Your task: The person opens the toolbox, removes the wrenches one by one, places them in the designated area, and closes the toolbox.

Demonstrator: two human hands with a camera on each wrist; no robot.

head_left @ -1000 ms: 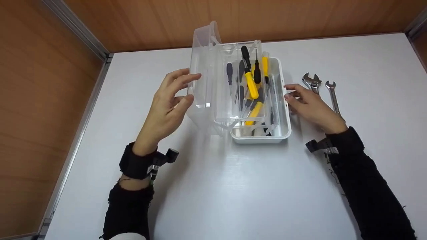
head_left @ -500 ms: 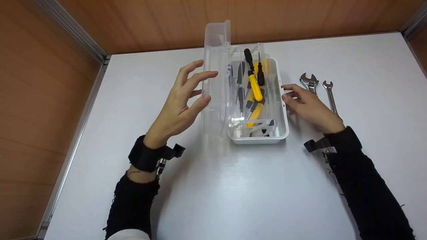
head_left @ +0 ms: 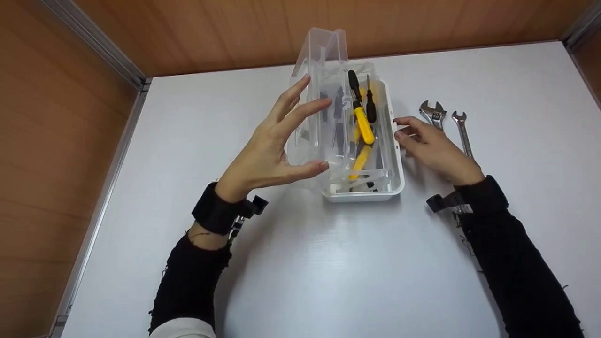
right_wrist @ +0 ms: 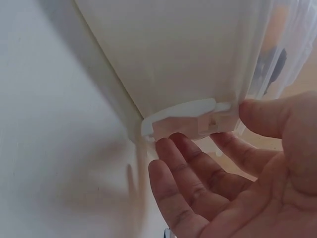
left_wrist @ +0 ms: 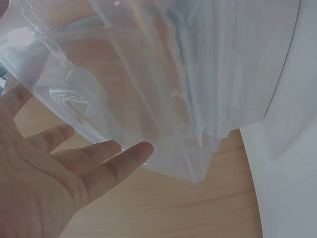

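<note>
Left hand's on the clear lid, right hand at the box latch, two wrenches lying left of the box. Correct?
Not quite: the two wrenches lie to the right of the box, beyond the right hand, as the head view shows. The rest holds: the left hand is on the clear lid, and the right hand is at the latch.
</note>
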